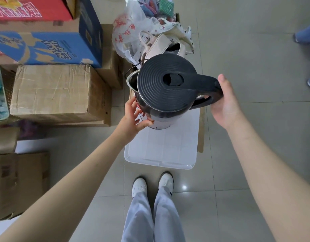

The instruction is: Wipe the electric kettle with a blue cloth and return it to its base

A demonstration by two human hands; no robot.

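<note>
The electric kettle [161,95] has a black ribbed lid, a black handle and a steel body, and I see it from above. My right hand [224,103] is closed around the handle on the right. My left hand [133,117] rests its fingers against the lower left side of the kettle body. A light round part [159,125] shows under the kettle's bottom; I cannot tell whether it is the base. The kettle is over a white plastic lid [161,151]. No blue cloth is in view.
Stacked cardboard boxes [59,91] fill the left. Behind the kettle lie a plastic bag [126,35] and a cloth bag [168,41]. My white shoes [152,186] stand on the tiled floor. Another person's blue shoes [306,35] are at the far right.
</note>
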